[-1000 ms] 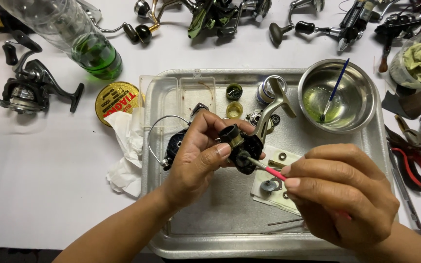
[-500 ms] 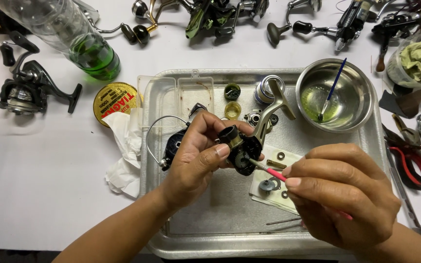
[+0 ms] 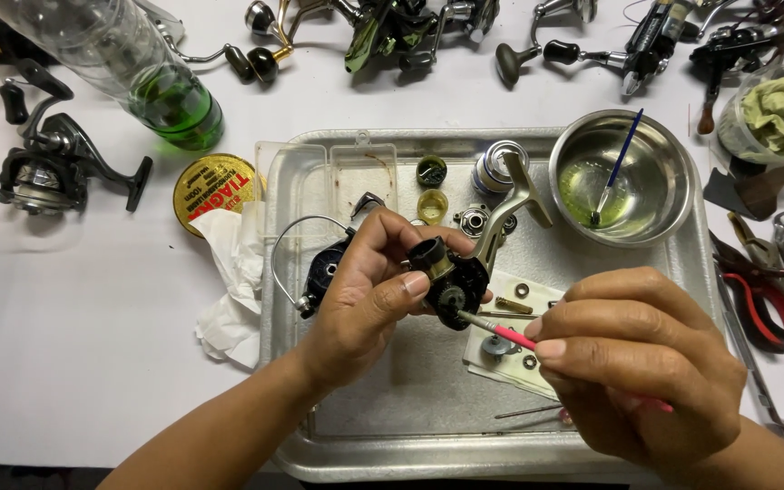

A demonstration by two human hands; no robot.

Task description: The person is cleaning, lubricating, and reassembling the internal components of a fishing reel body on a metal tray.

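Midway, seemingly: gripping the opened reel body at frame centre in left hand, pinching pink brush in right hand, loose parts unfitted.

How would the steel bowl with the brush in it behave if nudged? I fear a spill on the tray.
The steel bowl looks smooth, so it would probably slide on the metal tray. Its shallow liquid may slosh. The blue brush leans on the rim and could easily swing or fall out.
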